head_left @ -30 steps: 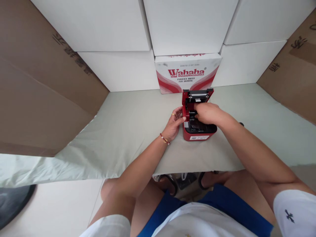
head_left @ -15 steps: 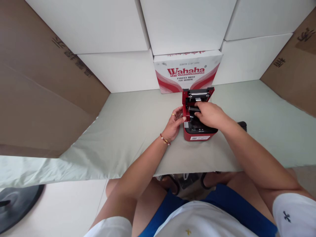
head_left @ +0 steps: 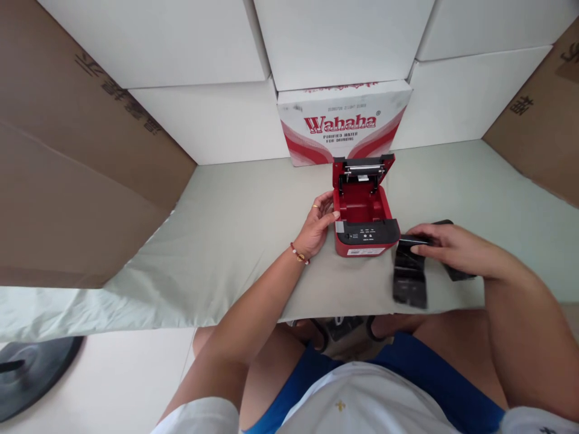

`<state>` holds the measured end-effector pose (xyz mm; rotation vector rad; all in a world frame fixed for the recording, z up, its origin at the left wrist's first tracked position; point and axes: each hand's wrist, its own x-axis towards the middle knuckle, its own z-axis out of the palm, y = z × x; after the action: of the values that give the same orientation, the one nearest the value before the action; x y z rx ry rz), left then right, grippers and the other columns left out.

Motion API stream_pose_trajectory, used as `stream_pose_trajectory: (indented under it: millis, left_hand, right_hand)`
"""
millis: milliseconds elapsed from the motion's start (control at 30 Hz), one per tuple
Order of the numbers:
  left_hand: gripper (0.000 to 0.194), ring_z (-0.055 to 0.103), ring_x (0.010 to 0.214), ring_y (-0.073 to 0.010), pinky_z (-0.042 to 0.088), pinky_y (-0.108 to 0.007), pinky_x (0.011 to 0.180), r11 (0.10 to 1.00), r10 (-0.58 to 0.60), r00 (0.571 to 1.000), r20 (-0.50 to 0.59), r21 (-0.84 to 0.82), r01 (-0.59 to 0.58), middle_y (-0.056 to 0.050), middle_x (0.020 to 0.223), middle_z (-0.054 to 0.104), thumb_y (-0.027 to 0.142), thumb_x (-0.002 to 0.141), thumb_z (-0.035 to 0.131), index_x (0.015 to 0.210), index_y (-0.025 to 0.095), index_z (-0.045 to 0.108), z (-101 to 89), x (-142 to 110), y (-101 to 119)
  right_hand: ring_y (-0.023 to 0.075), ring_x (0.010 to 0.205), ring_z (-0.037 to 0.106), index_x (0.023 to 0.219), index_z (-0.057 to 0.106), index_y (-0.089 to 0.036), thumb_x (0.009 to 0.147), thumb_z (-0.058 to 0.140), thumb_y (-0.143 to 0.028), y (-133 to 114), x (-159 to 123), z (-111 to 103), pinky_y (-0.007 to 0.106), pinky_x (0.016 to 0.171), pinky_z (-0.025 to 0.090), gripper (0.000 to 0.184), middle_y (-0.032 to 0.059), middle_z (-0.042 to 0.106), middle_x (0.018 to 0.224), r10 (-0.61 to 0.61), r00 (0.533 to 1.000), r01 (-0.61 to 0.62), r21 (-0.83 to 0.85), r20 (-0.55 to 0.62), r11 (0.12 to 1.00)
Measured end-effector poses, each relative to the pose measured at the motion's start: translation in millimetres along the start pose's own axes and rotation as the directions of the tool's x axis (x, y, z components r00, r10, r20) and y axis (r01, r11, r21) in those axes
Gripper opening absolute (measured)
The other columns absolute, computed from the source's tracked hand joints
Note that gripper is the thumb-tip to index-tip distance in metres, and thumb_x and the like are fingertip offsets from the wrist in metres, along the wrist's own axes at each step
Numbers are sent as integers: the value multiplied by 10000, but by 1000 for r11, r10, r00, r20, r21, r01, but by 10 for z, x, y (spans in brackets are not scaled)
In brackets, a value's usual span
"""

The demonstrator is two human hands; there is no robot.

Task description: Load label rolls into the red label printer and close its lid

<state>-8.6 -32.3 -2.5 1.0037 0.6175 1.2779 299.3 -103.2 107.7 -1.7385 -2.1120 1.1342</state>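
Note:
A red and black label printer (head_left: 367, 234) stands on the cloth with its lid tipped up at the back; its red inner bay shows bare. My left hand (head_left: 318, 225) grips the printer's left side, thumb on the top edge and fingers along the wall. To the right of the printer, my right hand (head_left: 452, 246) is closed on a roll of black ribbon (head_left: 409, 274), whose loose film hangs down toward the table's front edge. Partly covered by that hand lies another black object (head_left: 460, 275); its kind cannot be made out.
A white and red Wahaha water carton (head_left: 342, 126) stands behind the printer, before stacked white boxes (head_left: 208, 123). Brown cartons (head_left: 90, 181) flank the table on both sides. A pale green cloth (head_left: 244, 241) covers the table, its front edge near my knees.
My right hand has lifted the black ribbon roll out of the printer's bay and carried it right, its film now hanging loose. My left hand has stayed on the printer.

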Motion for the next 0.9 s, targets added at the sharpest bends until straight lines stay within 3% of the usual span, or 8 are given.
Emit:
stream_pose_trajectory:
  millis: [33,100,200,267,367,433,700,900]
  left_hand:
    - [612,473,1544,-283,324,-501,1322,1000,-3,1000,1,2,3,-54,1545,611,432,792,922,1319,303,640,1,-2,4]
    - [616,455,1559,-286,320,-498,1327,1000,-9,1000,0,6,9,-55,1555,604,434,787,924,1319,302,642,2,-6,14]
    - [623,448,1565,-290,317,-499,1330,1000,-17,1000,-6,9,17,-57,1562,599,436,781,926,1318,300,639,5,-7,23]
    - [626,455,1559,-290,314,-500,1331,1000,-15,1000,-7,10,15,-61,1554,606,432,781,924,1320,295,636,7,-5,25]
    - [630,458,1557,-287,310,-495,1335,1000,-7,1000,-4,7,7,-64,1543,614,431,778,927,1320,289,637,10,0,24]
    - [630,460,1557,-286,313,-494,1335,1000,-6,1000,-2,3,6,-62,1544,616,435,777,929,1316,291,639,12,2,20]
    - [625,496,1522,-293,334,-502,1307,1000,13,1000,3,6,-13,-62,1527,619,454,786,919,1318,297,631,-2,10,-18]
    - [609,488,1529,-291,334,-502,1311,1000,9,1000,-2,12,-9,-67,1534,618,451,800,908,1316,292,626,3,-3,-19]
  right_hand:
    - [248,813,724,1244,770,-255,901,649,-629,39,21,55,383,745,588,522,77,811,1014,2,1000,-2,33,12,999]
    - [235,720,680,1316,746,-255,917,603,-639,121,25,88,382,681,550,572,55,787,909,73,987,-69,30,-143,997]
    - [256,764,696,1278,771,-262,956,552,-559,278,10,-12,399,721,544,489,72,784,910,159,880,-187,-21,-447,982]
    - [288,906,735,1221,793,-259,955,543,-440,399,46,-98,440,845,567,408,109,806,1073,106,843,-207,-137,-527,969]
    - [323,1144,722,1173,805,-241,934,500,-273,552,154,-170,486,1069,529,388,129,789,1282,3,925,-125,-296,-380,947]
    - [339,1196,708,1154,811,-222,952,488,-262,608,196,-193,485,1105,511,383,148,795,1272,1,957,-102,-332,-291,938]
    - [332,1102,737,1144,816,-238,946,615,-377,642,125,-280,432,995,524,315,184,796,1241,106,978,-148,-236,-180,960]
    - [349,1022,747,1079,835,-270,822,686,-412,577,-110,-416,462,953,559,329,182,814,1137,41,990,-78,-279,-135,957]
